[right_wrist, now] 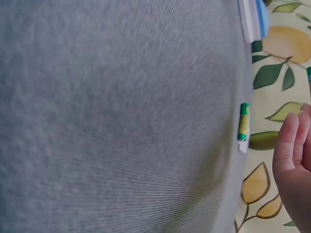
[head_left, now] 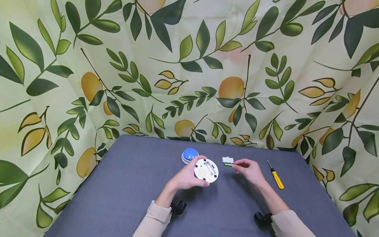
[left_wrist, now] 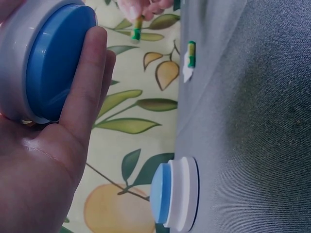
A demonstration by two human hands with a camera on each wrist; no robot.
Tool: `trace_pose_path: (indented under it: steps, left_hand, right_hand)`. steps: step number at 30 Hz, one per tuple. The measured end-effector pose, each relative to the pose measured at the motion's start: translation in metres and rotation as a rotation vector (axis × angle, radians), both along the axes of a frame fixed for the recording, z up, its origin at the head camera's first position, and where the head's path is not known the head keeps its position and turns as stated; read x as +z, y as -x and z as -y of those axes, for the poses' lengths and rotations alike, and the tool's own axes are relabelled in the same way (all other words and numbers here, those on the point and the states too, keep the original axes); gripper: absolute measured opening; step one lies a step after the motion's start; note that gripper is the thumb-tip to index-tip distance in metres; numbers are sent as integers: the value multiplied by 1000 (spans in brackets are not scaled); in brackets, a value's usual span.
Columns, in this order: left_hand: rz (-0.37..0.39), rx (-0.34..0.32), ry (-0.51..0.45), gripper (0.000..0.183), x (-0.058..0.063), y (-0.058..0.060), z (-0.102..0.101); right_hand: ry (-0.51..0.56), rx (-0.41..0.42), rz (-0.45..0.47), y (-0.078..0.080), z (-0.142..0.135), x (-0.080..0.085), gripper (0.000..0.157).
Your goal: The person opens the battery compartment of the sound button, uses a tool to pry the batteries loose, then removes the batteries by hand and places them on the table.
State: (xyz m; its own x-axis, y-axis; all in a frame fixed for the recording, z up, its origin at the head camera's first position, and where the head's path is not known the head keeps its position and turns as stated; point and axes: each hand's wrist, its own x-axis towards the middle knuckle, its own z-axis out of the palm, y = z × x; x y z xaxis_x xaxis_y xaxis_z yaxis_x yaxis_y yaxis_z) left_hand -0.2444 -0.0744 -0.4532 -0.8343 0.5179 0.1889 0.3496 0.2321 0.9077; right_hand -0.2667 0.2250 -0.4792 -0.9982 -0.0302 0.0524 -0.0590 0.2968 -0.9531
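Note:
My left hand [head_left: 186,176] grips a round white push button [head_left: 202,172] off the table, thumb and fingers about its rim. Its underside, with an uncovered battery compartment [head_left: 210,168], faces the head camera; the left wrist view shows its blue top [left_wrist: 60,63]. Between the fingertips of my right hand [head_left: 250,171] is a green and yellow battery [left_wrist: 136,33], to the right of the push button. Beyond it a second battery [left_wrist: 191,54] lies on the table beside a small white cover [head_left: 227,159].
Another blue-topped push button [head_left: 190,153] stands on the grey table [head_left: 127,184] behind my left hand. To the right lies a screwdriver [head_left: 277,179] with a yellow handle. A leaf-patterned cloth [head_left: 201,79] hangs along the table's back and sides.

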Motion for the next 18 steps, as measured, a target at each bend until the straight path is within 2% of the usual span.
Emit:
trace_pose_path:
  steps: [9,18]
  left_hand:
    - [13,-4,-3,90,0,-1,-1]
    - [24,-6,-5,89,1,-1,-1]
  right_hand:
    - [-65,-38,15,20,4,-14,21]
    - [-188,-70,39,27,1,-20,15]
